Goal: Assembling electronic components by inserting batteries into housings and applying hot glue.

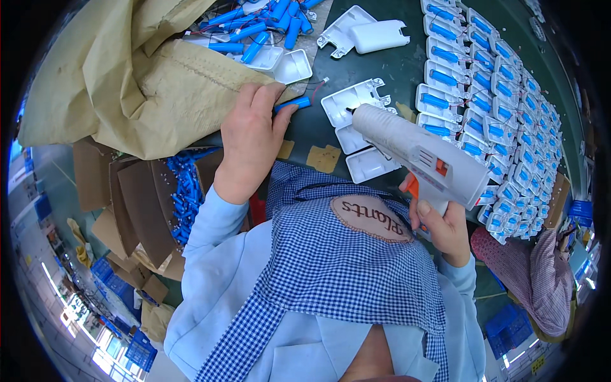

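Note:
My right hand (442,223) is wrapped round the handle of a white hot glue gun (417,143), a finger at its orange trigger. The gun's nozzle points left, over a white plastic casing half (344,105) on the table. Below that casing lie more white casing pieces (371,165), partly hidden by the gun. Between the thumb and fingers of my left hand (251,134) is a blue cylindrical battery (294,104), with thin wires and a small white connector at its far end. The left fingers rest beside the edge of a tan cloth sack (191,83).
Loose blue batteries (254,32) are heaped at the back left. Two white casing parts (379,36) lie at the back. Rows of casings holding batteries (484,89) cover the right side of the dark green table (375,67). A cardboard box (149,204) of blue batteries stands left of me.

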